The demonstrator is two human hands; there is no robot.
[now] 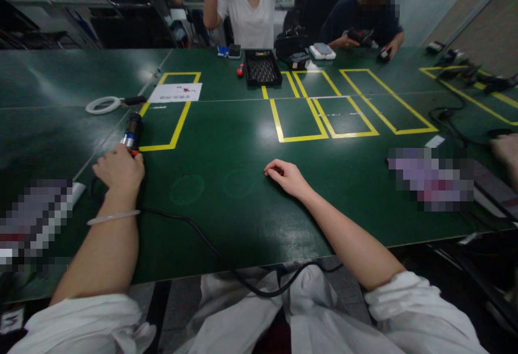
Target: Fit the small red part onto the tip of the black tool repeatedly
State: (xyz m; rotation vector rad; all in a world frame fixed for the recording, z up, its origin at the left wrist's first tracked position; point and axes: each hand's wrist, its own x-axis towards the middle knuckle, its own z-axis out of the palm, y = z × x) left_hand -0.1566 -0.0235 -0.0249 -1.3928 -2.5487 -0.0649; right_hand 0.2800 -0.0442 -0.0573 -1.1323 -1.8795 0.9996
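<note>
At the left of the head view, my left hand (119,169) is closed around a corded electric screwdriver (133,125) lying on the green table (251,224). Its black end, a silver-blue band and a bit of orange-red show beyond my fingers; the part under my palm is hidden. A black cord (198,230) runs from beside that wrist across the table and over my lap. My right hand (285,177) rests on the tabletop near the middle, fingers curled in with thumb against them, and no object shows in it.
Yellow tape outlines (175,141) mark the table. A printed paper sheet (176,93) and a white coiled cable (103,106) lie at left. At the far edge stand a black tray (263,69) of small parts and a red item (240,70). People sit opposite; another person's hand (505,151) appears at right.
</note>
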